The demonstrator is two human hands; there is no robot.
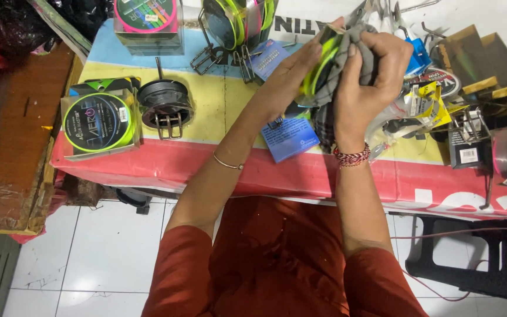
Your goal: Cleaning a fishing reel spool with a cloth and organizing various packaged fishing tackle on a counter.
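Observation:
My left hand (291, 73) holds a round spool wound with bright yellow-green line (318, 70), fingers flat against its side. My right hand (371, 73) grips a grey cloth (338, 67) that wraps around the spool and hangs down toward the table. Both hands are raised just above the table's middle. A thin bangle is on my left wrist and a red woven band on my right. Below the hands lies a blue card tag (289, 138).
The table has a yellow, blue and red cover (218, 105). On its left stand a boxed spool with a green ring (98, 123) and a dark bare spool (165, 105). Boxed spools (148, 23) stand at the back, small packets and boxes (470, 141) on the right. A wooden bench (13, 135) stands left, a black stool (482, 258) lower right.

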